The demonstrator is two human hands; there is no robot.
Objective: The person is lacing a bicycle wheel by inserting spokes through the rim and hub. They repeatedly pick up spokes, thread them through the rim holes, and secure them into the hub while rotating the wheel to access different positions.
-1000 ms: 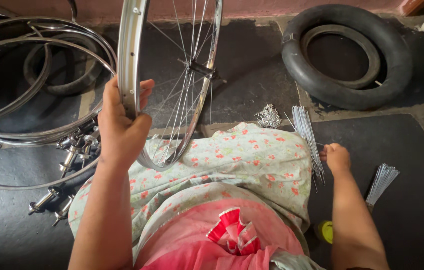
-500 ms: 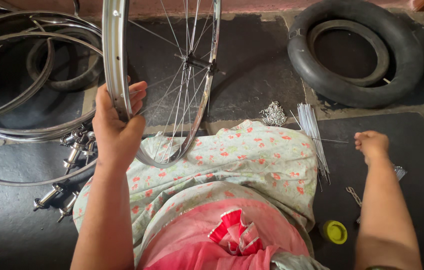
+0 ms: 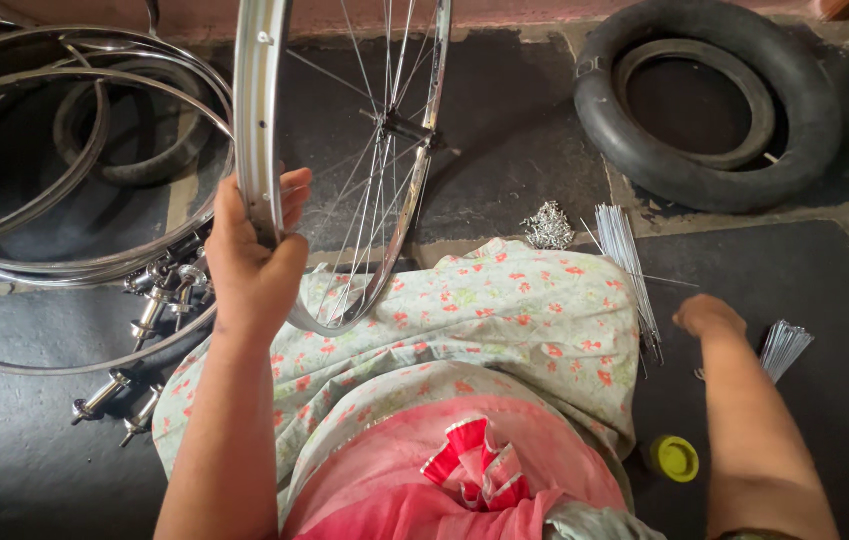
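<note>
One black tyre (image 3: 710,100) lies far right on the dark floor (image 3: 505,150). Far left is a stack of bare rims (image 3: 75,200); I count about four, and one small tyre (image 3: 120,135) lies inside them. One spoked wheel (image 3: 365,150) stands upright in the middle, its near edge resting on the flowered cloth (image 3: 505,320) over the lap. The left hand (image 3: 255,265) grasps this wheel at its left rim, fingers wrapped around the metal. Near left lie several hubs (image 3: 155,310), at least five. Right of the cloth are two bundles of spokes: a long one (image 3: 630,265) and a short one (image 3: 783,345). The right hand (image 3: 710,315) is low between these bundles, just beside the short one; I cannot tell whether it grips something. One heap of nipples (image 3: 548,225) sits far of the cloth, and one yellow cap (image 3: 677,458) lies near right.
</note>
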